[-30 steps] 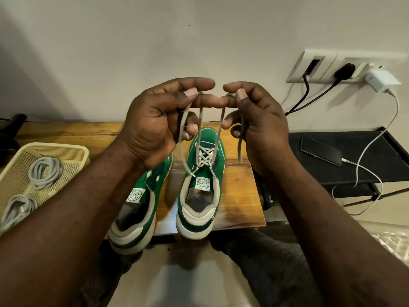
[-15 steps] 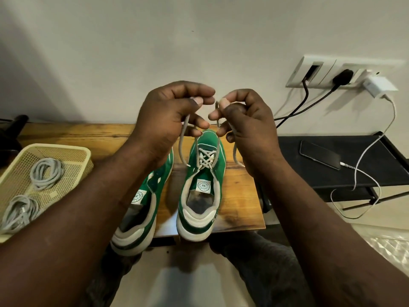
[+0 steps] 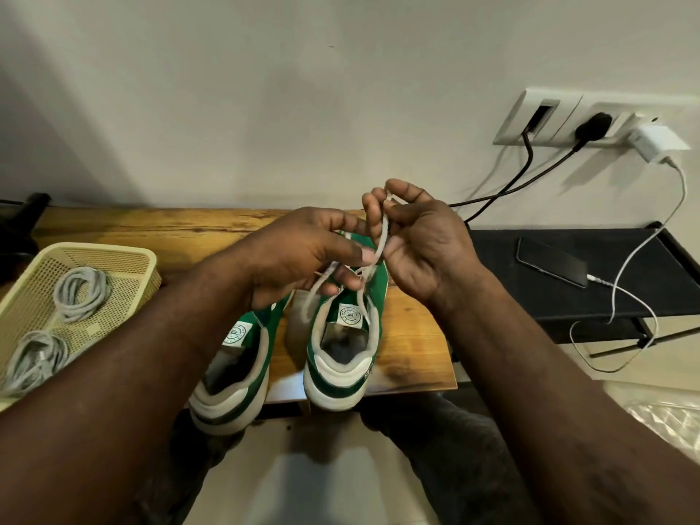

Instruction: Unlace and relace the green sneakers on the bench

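Observation:
Two green sneakers with white soles stand heels toward me on the wooden bench [image 3: 159, 227]. The right sneaker [image 3: 342, 358] carries a grey lace [image 3: 382, 242] whose ends rise above its tongue. My left hand [image 3: 303, 255] pinches one lace strand between thumb and fingers just over the tongue. My right hand [image 3: 420, 240] holds the other strand looped over its curled fingers, a little higher and to the right. The left sneaker [image 3: 236, 373] sits partly under my left forearm; its front is hidden.
A yellow mesh basket [image 3: 125, 255] at the left holds coiled grey laces [image 3: 81, 289]. A black side table [image 3: 625, 297] at the right bears a phone [image 3: 551, 265] on a white charging cable. Wall sockets with plugs hang above. My knees are below the bench edge.
Both hands have dropped from well above the shoe to just over its tongue. The lace ends, first held up taut side by side, are now crossed and looped between the fingers.

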Action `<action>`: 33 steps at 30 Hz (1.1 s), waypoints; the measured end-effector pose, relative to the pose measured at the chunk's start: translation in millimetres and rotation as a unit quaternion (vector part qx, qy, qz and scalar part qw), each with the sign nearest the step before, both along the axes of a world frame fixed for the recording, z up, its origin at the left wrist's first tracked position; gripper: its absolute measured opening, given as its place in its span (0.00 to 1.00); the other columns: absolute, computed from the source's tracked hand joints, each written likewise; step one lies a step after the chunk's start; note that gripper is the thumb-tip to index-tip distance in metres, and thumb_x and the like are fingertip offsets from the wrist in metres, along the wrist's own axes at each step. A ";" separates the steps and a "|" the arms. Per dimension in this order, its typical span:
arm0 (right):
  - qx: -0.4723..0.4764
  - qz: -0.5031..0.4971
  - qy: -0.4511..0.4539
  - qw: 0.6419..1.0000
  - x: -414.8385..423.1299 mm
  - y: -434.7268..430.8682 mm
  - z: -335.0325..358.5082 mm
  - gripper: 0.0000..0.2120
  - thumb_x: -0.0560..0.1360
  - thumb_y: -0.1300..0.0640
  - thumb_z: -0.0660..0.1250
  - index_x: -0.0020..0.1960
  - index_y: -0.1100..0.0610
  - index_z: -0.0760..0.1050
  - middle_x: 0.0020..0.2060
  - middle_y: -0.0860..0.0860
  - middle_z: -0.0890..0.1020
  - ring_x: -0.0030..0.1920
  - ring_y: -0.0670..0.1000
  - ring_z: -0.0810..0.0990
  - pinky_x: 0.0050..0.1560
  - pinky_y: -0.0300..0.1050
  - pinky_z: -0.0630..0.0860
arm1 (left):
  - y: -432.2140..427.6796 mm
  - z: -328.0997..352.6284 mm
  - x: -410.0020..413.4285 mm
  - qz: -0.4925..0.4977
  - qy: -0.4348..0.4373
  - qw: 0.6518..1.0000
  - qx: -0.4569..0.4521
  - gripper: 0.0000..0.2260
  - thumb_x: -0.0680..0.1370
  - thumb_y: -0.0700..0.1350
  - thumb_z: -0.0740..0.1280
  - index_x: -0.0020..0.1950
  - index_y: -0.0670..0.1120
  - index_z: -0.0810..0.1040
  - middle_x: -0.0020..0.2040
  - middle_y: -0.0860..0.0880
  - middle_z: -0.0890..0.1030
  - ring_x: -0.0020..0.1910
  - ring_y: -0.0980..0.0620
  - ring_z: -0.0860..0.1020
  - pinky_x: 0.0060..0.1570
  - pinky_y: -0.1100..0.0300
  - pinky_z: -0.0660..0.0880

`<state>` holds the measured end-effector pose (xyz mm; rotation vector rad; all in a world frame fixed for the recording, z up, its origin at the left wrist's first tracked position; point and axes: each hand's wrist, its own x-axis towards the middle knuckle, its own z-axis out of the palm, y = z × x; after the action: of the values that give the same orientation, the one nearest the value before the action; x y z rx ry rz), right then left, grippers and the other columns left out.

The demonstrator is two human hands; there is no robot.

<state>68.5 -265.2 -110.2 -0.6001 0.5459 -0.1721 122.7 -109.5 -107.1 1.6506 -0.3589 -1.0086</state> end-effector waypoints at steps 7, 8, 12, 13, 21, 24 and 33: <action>0.035 -0.052 0.004 0.998 -3.6 -4.5 5.5 0.14 0.82 0.75 0.55 0.60 0.63 0.75 0.50 0.61 0.80 0.49 0.57 0.85 0.32 0.45 0.84 | -0.6 -8.4 2.0 -0.001 -0.052 0.998 0.043 0.09 0.79 0.35 0.67 0.51 0.39 0.87 0.34 0.48 0.80 0.29 0.55 0.70 0.30 0.60 0.64; 0.037 -0.057 0.007 0.998 -3.9 -5.6 5.9 0.14 0.83 0.75 0.54 0.60 0.63 0.74 0.51 0.60 0.79 0.51 0.58 0.85 0.29 0.45 0.82 | -1.0 -8.2 1.3 -0.004 -0.041 0.998 0.039 0.09 0.80 0.36 0.66 0.51 0.40 0.88 0.34 0.48 0.79 0.29 0.55 0.69 0.30 0.60 0.64; 0.053 -0.066 0.010 0.996 -1.7 -3.3 0.3 0.13 0.83 0.75 0.55 0.57 0.65 0.75 0.51 0.63 0.79 0.45 0.58 0.86 0.36 0.42 0.84 | -5.3 -13.9 -6.0 -0.049 -0.032 0.997 0.043 0.12 0.76 0.51 0.75 0.54 0.45 0.88 0.42 0.46 0.79 0.32 0.56 0.69 0.32 0.60 0.64; 0.060 -0.061 0.011 0.996 -1.2 -1.7 -1.1 0.13 0.83 0.75 0.55 0.57 0.64 0.75 0.52 0.63 0.79 0.44 0.58 0.86 0.36 0.42 0.84 | -6.8 -15.8 -7.5 -0.057 -0.039 0.996 0.050 0.16 0.74 0.56 0.76 0.53 0.46 0.88 0.42 0.46 0.78 0.32 0.56 0.68 0.32 0.60 0.64; -0.002 -0.126 0.018 0.992 3.4 -24.6 -3.4 0.12 0.82 0.76 0.55 0.53 0.65 0.75 0.48 0.62 0.78 0.45 0.57 0.83 0.44 0.45 0.87 | -2.3 -16.1 5.4 0.037 -0.055 0.998 0.022 0.12 0.82 0.51 0.68 0.44 0.46 0.85 0.39 0.50 0.81 0.33 0.54 0.71 0.33 0.58 0.65; -0.241 -0.045 0.111 0.963 0.5 -39.8 -17.3 0.09 0.81 0.72 0.62 0.53 0.62 0.77 0.47 0.58 0.81 0.47 0.56 0.84 0.50 0.50 0.86 | 3.7 -17.0 13.6 0.082 -0.086 0.993 0.023 0.13 0.85 0.49 0.65 0.48 0.46 0.86 0.39 0.51 0.79 0.32 0.54 0.70 0.32 0.59 0.64; -0.725 0.276 0.063 0.627 -11.9 -3.9 -11.9 0.06 0.79 0.58 0.71 0.55 0.49 0.80 0.51 0.47 0.84 0.49 0.49 0.83 0.44 0.46 0.78 | -0.5 -20.1 5.9 0.092 -0.279 0.947 0.131 0.13 0.78 0.57 0.74 0.41 0.50 0.88 0.40 0.51 0.87 0.43 0.51 0.84 0.49 0.54 0.76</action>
<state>56.6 -269.1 -122.1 -2.3749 0.2127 0.0681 128.5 -110.0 -127.2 2.1639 -0.4441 -0.4458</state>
